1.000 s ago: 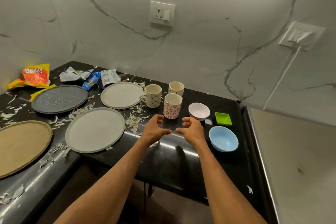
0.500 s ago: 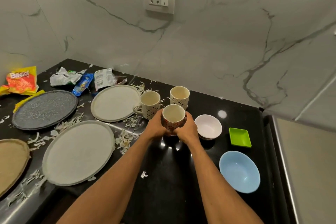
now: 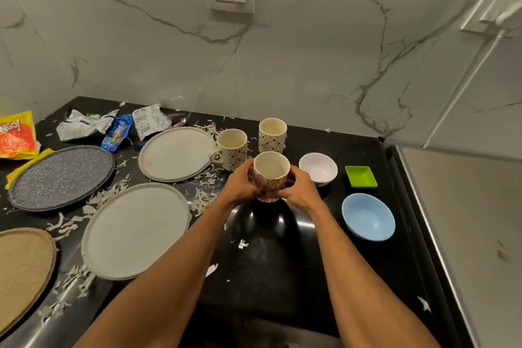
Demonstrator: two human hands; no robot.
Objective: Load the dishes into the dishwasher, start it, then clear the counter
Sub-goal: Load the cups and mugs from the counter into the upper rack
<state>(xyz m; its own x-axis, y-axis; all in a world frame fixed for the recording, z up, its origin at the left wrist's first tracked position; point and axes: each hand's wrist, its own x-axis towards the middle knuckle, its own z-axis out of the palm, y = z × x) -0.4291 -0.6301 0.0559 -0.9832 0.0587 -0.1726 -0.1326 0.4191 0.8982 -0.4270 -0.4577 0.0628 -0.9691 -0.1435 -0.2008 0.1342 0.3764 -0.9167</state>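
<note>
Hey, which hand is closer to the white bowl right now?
Right. The right hand grips the floral mug on its right side, just left of the white bowl. The left hand grips the mug's left side, so the mug lies between it and the bowl.

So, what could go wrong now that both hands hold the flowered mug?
The left hand and right hand cup the flowered mug by its wall, not a handle; it might slip. The diamond-patterned mug and white bowl stand close beside the knuckles; lifting could knock them. Pale scraps on the counter may stick to its base.
</note>
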